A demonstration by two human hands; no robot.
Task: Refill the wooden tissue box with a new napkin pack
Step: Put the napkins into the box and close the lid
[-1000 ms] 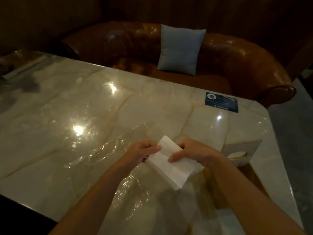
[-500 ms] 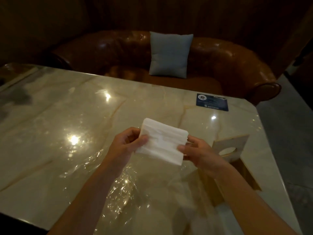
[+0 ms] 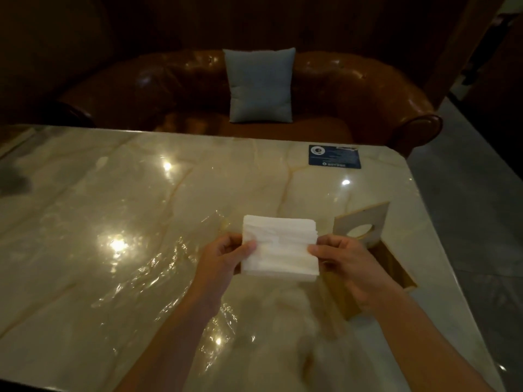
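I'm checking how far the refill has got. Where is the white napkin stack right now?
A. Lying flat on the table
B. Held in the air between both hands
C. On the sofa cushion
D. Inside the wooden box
B: the left hand and right hand pinch opposite ends of the napkin stack, lifted beside the open wooden box.

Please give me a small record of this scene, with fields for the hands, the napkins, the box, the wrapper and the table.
left hand: grips the left edge of the napkin stack
right hand: grips the right edge of the same stack
napkin stack: white, unwrapped, held above the table
wooden tissue box: open, on the table to the right, partly behind the right hand
lid: has a round hole, stands tilted at the box's far end
plastic wrapper: clear, crumpled, lying on the table
table: glossy marble top
dark card: near the far edge
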